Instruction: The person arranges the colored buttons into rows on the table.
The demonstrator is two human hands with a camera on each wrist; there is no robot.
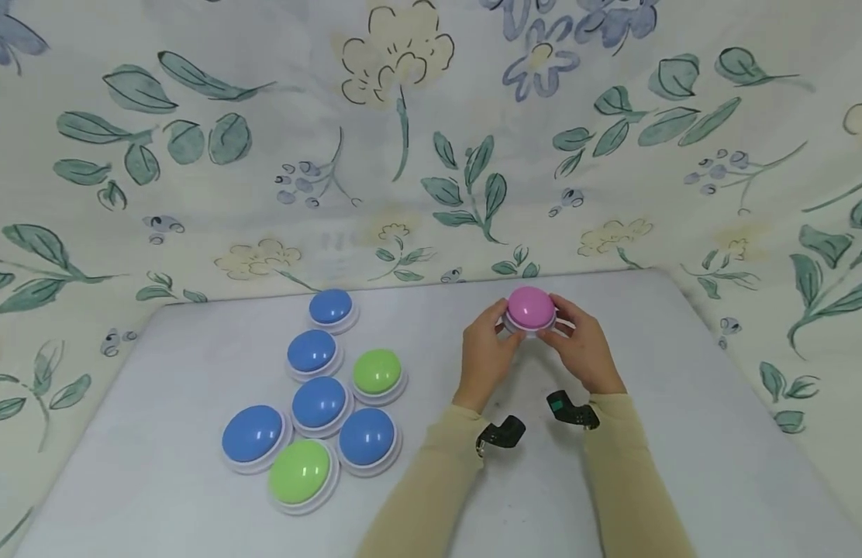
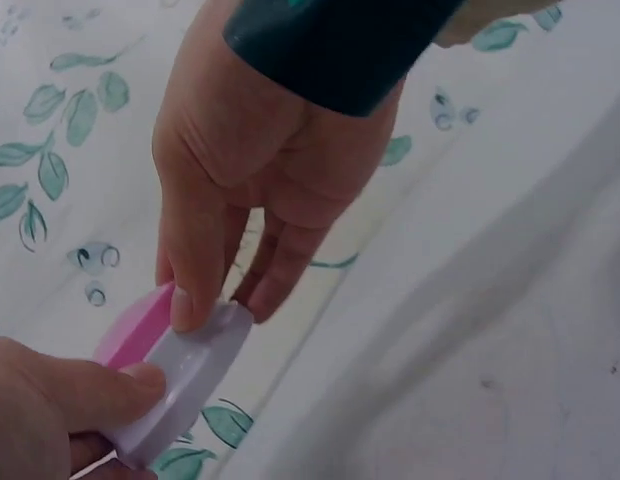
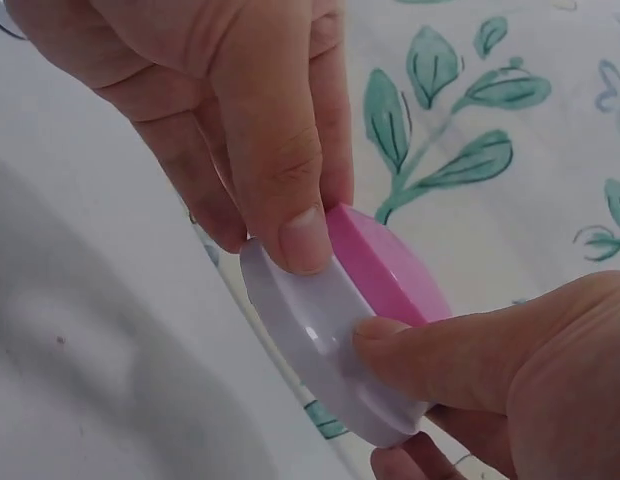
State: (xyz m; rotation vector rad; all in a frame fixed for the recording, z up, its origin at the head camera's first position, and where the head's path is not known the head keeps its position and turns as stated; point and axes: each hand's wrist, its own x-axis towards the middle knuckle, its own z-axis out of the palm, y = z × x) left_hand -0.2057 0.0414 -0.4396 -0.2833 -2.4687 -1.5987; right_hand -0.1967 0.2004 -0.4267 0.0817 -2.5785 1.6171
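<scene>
A pink dome push button (image 1: 531,308) on a white round base is held up between both hands over the right part of the table. From the left, my left hand (image 1: 488,353) grips the base by its rim. My right hand (image 1: 584,349) grips the opposite side. In the left wrist view, the left thumb (image 2: 140,388) and the right thumb (image 2: 190,309) press on the white base (image 2: 185,385). The right wrist view shows the pink dome (image 3: 390,262) turned sideways. Fingers behind the base are partly hidden.
Several blue push buttons (image 1: 319,402) and two green ones (image 1: 377,371) stand in a loose cluster on the white table (image 1: 159,403), left of the hands. A flower-patterned cloth (image 1: 263,201) rises behind the table. Each wrist carries a dark camera (image 1: 502,432).
</scene>
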